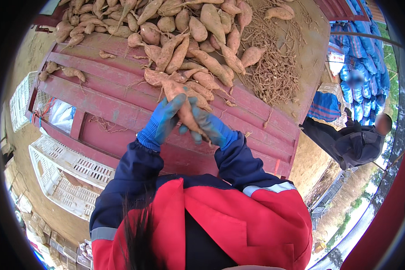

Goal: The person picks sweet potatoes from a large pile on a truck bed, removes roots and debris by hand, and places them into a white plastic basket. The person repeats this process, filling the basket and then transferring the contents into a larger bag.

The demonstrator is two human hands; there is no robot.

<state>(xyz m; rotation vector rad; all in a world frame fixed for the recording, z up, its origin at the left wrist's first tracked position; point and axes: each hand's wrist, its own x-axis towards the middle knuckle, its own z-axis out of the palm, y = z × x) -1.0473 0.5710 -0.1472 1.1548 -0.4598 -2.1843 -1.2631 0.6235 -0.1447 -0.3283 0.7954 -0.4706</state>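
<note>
A long sweet potato (pixel 182 109) lies between my two gloved hands, its thin tapered end pointing down toward my right cuff. My left hand (pixel 168 116), in a blue knit glove with a coated palm, grips it from the left side. On the other side my right hand (pixel 206 123), gloved alike, holds its lower part, with fingers partly beneath it. Just beyond my hands, a heap of sweet potatoes (pixel 206 64) covers the near part of a red metal surface (pixel 121 91). To the right of the heap lies a pile of thin roots (pixel 273 74).
White plastic crates (pixel 71 168) stand at the lower left. A few small sweet potatoes (pixel 73 73) lie at the surface's left edge. At the right, a person in dark clothes (pixel 357 143) is near a blue striped sack (pixel 324 106) and stacked blue sacks (pixel 361 77).
</note>
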